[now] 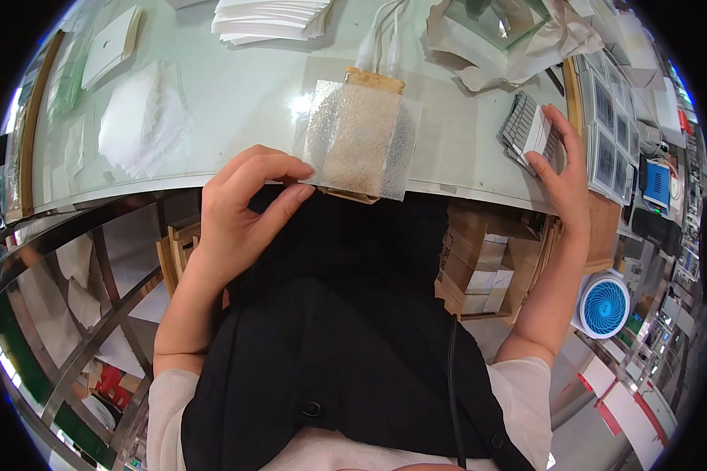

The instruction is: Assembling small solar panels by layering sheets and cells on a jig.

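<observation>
A clear, bubbly-textured sheet (320, 118) lies over a tan block (360, 149) at the table's front edge. White cables run from the block's far end. My left hand (247, 196) is closed in a pinch at the sheet's lower left corner, thumb and index fingertips close together. Off to the right, my right hand (564, 157) grips a small stack of dark-gridded pieces (520, 125) with a white strip on top. Its thumb is on the near side and its fingers on the far side. The stack's right part is hidden by the hand.
Clear film sheets (143, 122) lie at left, near a white stack (111, 47). White sheets (271, 17) sit at the back, and crumpled paper (479, 63) holds glass-like panes at the back right. Clear-lidded boxes (605, 125) and a blue fan (605, 304) are beyond the wooden right edge.
</observation>
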Demonstrator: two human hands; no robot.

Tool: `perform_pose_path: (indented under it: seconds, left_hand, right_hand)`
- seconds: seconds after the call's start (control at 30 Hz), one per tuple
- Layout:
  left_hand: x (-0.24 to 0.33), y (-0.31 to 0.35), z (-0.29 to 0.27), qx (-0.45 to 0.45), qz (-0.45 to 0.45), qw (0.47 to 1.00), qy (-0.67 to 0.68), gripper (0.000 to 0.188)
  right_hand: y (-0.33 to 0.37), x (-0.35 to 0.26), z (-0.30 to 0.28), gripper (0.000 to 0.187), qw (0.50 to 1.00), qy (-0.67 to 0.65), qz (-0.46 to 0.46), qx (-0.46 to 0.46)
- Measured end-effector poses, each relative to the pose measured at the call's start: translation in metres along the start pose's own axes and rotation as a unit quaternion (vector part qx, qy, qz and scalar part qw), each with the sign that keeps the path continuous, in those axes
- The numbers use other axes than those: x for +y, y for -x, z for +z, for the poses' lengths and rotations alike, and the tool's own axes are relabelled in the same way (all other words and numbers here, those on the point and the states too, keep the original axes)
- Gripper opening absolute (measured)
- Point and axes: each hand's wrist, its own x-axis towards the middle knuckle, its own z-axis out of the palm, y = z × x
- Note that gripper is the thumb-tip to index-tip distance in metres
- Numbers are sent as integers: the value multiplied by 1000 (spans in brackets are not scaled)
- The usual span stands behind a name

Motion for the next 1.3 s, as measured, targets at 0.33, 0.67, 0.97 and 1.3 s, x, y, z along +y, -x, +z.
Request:
perform_pose_path:
  seconds: [0.33, 0.67, 0.97, 1.3]
  left_hand:
    - [-1, 1, -2, -6, -6, 1000, 9, 21]
    - [-10, 6, 0, 14, -20, 996, 90, 27]
    - [-13, 15, 3, 9, -33, 992, 125, 29]
    - [-9, 6, 6, 54, -5, 992, 110, 20]
  right_hand:
    - [3, 1, 4, 68, 999, -5, -23, 25]
    - [3, -66, 10, 72, 981, -152, -46, 115]
    - [-16, -182, 69, 82, 982, -46, -186, -2]
    - [-30, -155, 83, 46, 990, -96, -84, 56]
